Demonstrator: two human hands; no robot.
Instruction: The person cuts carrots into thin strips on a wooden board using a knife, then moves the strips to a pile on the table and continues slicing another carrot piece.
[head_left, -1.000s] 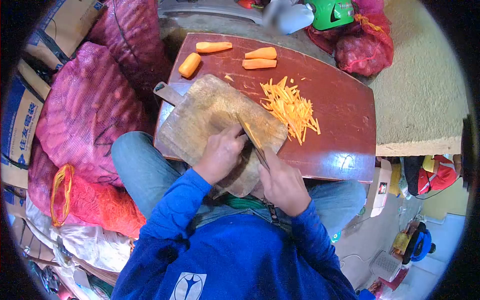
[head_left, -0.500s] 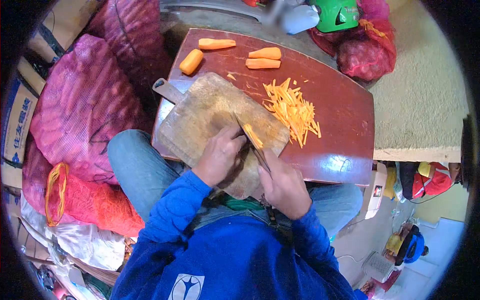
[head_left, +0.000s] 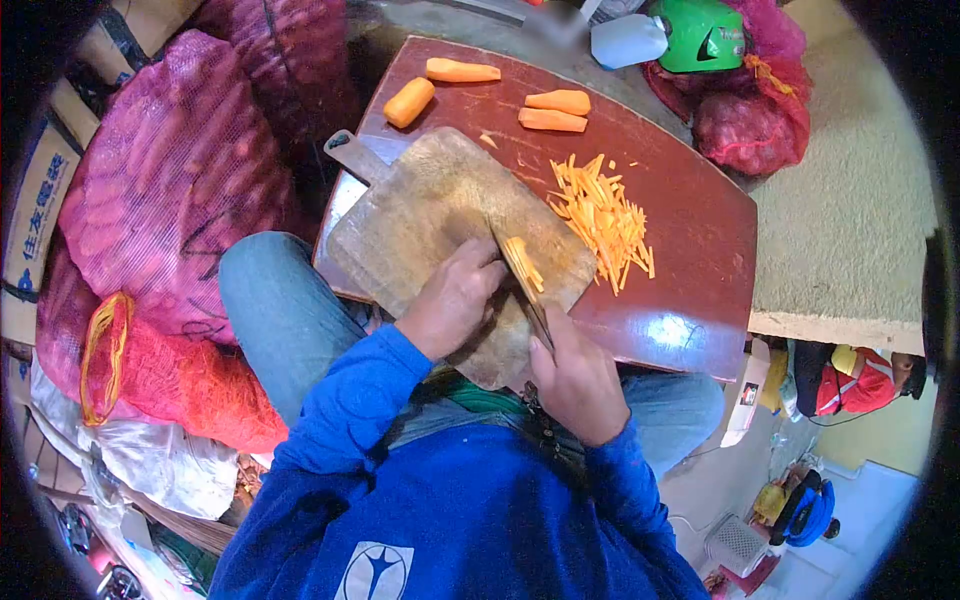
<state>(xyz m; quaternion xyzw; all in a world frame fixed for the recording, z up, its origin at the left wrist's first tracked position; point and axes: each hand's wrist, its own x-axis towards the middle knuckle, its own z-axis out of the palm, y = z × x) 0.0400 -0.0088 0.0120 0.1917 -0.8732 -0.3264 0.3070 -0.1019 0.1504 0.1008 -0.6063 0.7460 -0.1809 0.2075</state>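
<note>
My right hand (head_left: 583, 385) is closed around the handle of a knife (head_left: 519, 272), its blade standing on the wooden cutting board (head_left: 395, 235). Beside the blade, my left hand (head_left: 455, 305) rests on the board with fingers curled down; whatever lies under them is hidden. Freshly cut carrot strips (head_left: 523, 265) lie against the blade's right side. Farther right, a loose pile of carrot strips (head_left: 607, 225) sits on the red-brown table (head_left: 700, 270). Several peeled carrots (head_left: 410, 103) lie along the table's far side.
Large pink mesh sacks (head_left: 180, 190) stand at the left, with a red mesh bag (head_left: 190, 385) below them. Beyond the table are a green container (head_left: 697, 35), a whitish jug (head_left: 628, 42) and a red net bag (head_left: 745, 130). Other people (head_left: 865, 380) appear at far right.
The view has shifted slightly, moving the board and table rightward in the picture. Both hands stay at the board, and the strips beside the blade have spread a little.
</note>
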